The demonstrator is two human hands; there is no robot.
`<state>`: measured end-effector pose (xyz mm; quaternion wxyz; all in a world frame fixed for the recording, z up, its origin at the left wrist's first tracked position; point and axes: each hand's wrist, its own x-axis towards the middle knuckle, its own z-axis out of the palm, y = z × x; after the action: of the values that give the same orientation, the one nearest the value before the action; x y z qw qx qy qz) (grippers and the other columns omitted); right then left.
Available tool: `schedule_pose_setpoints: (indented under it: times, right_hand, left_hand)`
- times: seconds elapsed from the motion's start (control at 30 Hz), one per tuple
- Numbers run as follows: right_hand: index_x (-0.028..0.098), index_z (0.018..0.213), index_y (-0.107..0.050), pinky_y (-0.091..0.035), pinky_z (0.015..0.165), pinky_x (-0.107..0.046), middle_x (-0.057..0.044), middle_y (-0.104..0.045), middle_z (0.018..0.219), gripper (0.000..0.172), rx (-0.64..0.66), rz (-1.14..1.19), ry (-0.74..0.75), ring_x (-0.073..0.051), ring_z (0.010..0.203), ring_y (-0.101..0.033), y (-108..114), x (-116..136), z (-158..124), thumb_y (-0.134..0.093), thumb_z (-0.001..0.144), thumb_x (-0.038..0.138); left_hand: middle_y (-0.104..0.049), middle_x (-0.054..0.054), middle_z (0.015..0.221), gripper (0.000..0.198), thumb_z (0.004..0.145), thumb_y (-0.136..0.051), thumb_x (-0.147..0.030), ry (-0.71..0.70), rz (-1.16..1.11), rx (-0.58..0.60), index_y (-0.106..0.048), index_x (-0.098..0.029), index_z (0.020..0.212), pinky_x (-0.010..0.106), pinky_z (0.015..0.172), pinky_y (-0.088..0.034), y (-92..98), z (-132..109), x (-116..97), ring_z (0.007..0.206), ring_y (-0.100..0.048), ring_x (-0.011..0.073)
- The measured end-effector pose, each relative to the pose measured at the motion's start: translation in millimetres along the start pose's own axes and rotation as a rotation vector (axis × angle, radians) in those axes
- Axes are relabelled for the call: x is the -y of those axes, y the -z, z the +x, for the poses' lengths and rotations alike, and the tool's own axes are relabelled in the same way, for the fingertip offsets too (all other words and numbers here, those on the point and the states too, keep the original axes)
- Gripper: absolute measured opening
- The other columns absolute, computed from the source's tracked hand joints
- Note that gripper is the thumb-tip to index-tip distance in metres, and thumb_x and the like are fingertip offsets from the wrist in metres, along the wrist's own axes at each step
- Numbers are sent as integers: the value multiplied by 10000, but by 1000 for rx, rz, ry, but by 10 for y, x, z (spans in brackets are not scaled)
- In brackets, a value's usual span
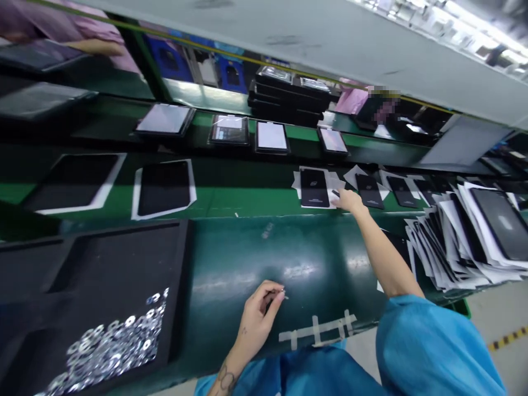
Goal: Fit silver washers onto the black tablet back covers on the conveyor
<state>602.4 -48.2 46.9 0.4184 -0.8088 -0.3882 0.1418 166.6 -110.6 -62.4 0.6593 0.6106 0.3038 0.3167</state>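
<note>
My left hand (259, 311) hovers over the dark green bench (231, 258), fingers pinched on a tiny silvery part I cannot make out. My right arm reaches far forward; my right hand (348, 201) rests on the edge of a black tablet (314, 187) lying on white sheets on the green conveyor belt (231, 190). Its fingers curl at the tablet's right side, and a small dark object shows at the fingertips. More black tablets (369, 191) lie on sheets just right of that hand.
A black tray (82, 258) at left holds several small silver rings (111, 344). A fanned stack of tablets with white sheets (466, 236) sits at right. Lit-screen tablets (271, 136) line the far belt, behind them stacked black trays (289, 99). Other people in pink sleeves work across.
</note>
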Motion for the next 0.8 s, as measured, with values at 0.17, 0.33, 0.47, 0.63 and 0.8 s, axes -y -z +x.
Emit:
schedule_pose_setpoints:
  times: [0.17,0.33,0.47,0.63,0.8]
  right_hand:
    - [190,1123,-751,-501,939,-332,-89,-775,1026,346,-56,-413,-81,-227,982,-701,825,-600,-1187,-784,897,449]
    - [140,1281,-695,-557,853,-420,-221,-766,1212,518,-310,-807,-474,-354,1049,-745,1619,-1531,-2715,-630,977,554]
    - [137,1293,-693,-568,836,-393,-205,-804,1117,444,-215,-805,-546,-331,989,-776,1675,-1924,-3095,-512,1055,466]
    - [189,1516,-586,-571,820,-383,-179,-795,1226,518,-83,-791,-426,-314,973,-783,1723,-1822,-2869,-496,1058,414]
    - [165,1628,-457,-573,830,-360,-176,-774,1233,626,87,-531,-263,-256,872,-774,1450,-1496,-2544,-489,1036,365]
  left_hand:
    - [-724,57,1022,222,1020,-747,-413,13,-48,-28,-735,-195,1059,279,824,-664,24,24,-26,845,-776,180]
    - [-731,64,994,214,1019,-746,-406,0,7,38,-753,-192,1025,258,759,-660,42,72,-88,814,-758,177]
    - [-729,58,985,209,1008,-761,-404,-11,46,79,-751,-196,1018,254,744,-652,62,129,-107,779,-741,164]
    - [-723,57,978,249,1009,-757,-437,3,50,111,-742,-190,1034,278,753,-654,61,173,-62,776,-742,172]
    - [-718,59,1016,199,1038,-729,-388,-5,37,111,-732,-196,1087,273,778,-640,28,138,8,811,-740,165]
